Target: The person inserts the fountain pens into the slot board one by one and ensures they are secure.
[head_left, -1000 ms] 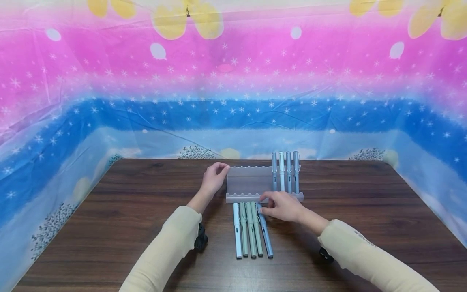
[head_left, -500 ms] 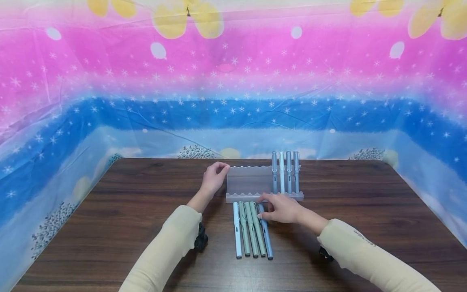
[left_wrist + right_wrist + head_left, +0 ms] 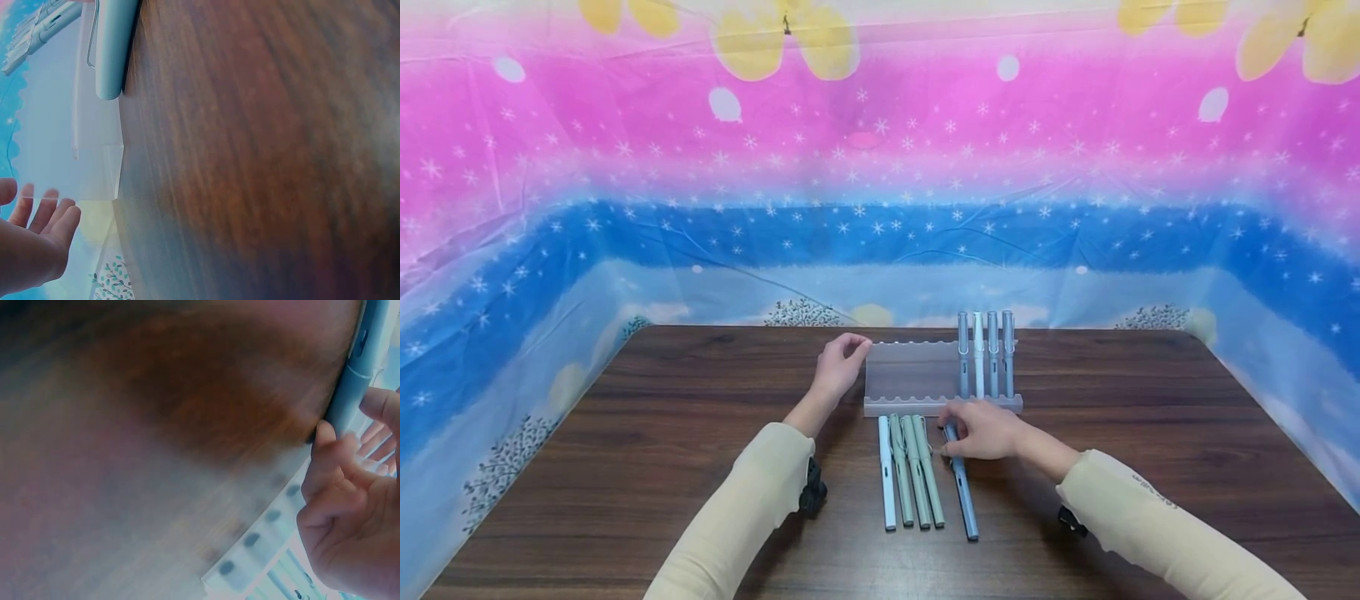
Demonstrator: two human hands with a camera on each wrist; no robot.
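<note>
In the head view my left hand (image 3: 838, 367) pinches the upper left edge of a clear pen stand (image 3: 910, 371); in the left wrist view its fingers (image 3: 60, 219) show around the panel's side. My right hand (image 3: 985, 429) holds the cap end of a blue-grey pen (image 3: 966, 492) between thumb and fingertips. That pen lies slanted on the table, its other end pointing toward me. Left of it lie a pale blue pen (image 3: 887, 475) and several green pens (image 3: 917, 475), side by side in front of the stand.
Blue-grey pens (image 3: 994, 354) and a white pen (image 3: 979, 354) stand in the notches at the stand's right end. The brown wooden table (image 3: 700, 400) lies beneath, with a patterned pink and blue cloth (image 3: 880, 233) hanging around its back and sides.
My right hand has drawn the blue-grey pen to the right, away from the green pens, leaving a gap between them. The green pens' near ends shifted slightly right. My left hand stayed put.
</note>
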